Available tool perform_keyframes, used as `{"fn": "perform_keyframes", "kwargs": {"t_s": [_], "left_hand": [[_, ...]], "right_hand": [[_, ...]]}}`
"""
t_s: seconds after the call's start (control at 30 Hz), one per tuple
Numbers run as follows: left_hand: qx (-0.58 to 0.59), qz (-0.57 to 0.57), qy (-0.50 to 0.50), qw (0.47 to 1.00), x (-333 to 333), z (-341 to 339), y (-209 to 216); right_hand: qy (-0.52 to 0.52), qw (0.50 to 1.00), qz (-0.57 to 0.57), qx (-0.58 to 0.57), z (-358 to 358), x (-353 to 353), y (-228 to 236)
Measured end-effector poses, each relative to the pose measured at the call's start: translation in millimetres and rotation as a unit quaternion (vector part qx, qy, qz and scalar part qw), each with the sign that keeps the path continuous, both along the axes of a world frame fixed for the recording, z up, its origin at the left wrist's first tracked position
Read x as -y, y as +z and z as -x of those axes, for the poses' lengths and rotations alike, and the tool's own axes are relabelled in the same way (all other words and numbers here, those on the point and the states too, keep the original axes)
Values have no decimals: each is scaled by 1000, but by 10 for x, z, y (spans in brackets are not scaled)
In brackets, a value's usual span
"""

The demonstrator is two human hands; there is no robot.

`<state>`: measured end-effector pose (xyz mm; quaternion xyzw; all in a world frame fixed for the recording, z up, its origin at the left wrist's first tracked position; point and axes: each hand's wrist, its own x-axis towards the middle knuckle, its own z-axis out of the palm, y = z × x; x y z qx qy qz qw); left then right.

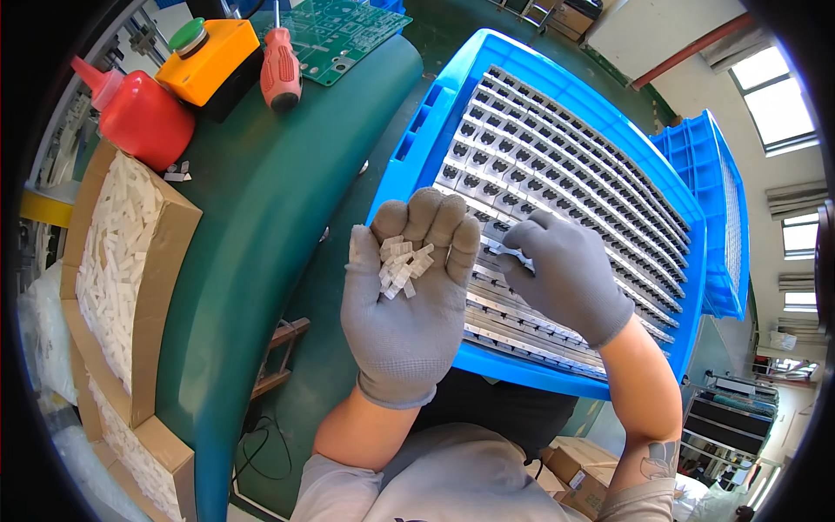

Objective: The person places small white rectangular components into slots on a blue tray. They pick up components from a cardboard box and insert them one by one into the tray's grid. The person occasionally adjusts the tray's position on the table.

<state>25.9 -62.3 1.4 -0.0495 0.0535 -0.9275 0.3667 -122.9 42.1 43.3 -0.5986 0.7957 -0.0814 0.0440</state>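
My left hand [404,304], in a grey knitted glove, is palm up with its fingers slightly curled. A small heap of white translucent plastic pieces [402,268] rests in that palm. To its right my right hand [565,274], gloved likewise, bends over a blue plastic crate [465,65]. Its thumb and forefinger are pinched around something; a pale sliver shows there, but I cannot tell whether it is a piece or a rail behind. Inside the crate lie rows of metal strips [565,170] with black fittings along the far rows. Nearer rows look plainer.
Left, a green-topped table [252,217] carries a cardboard box [178,252] of white pieces, a red bottle [148,117], an orange box with a green button [209,61], a red-handled screwdriver [280,70] and a green circuit board [339,35]. Another blue crate [709,165] stands beyond.
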Motion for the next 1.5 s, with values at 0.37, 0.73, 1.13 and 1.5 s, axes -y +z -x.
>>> {"fn": "perform_keyframes", "kwargs": {"t_s": [0.37,0.73,1.13,1.5], "left_hand": [[2,21,-15,1000,-25,30,-63],[53,35,-42,997,-300,86,-12],[30,9,-51,998,-407,87,26],[38,-41,-25,998,-266,10,93]], "right_hand": [[8,985,154,74,-88,-116,85],[3,979,158,129,-556,-41,356],[7,979,182,86,-511,-148,323],[-9,976,167,142,-382,-191,374]]}}
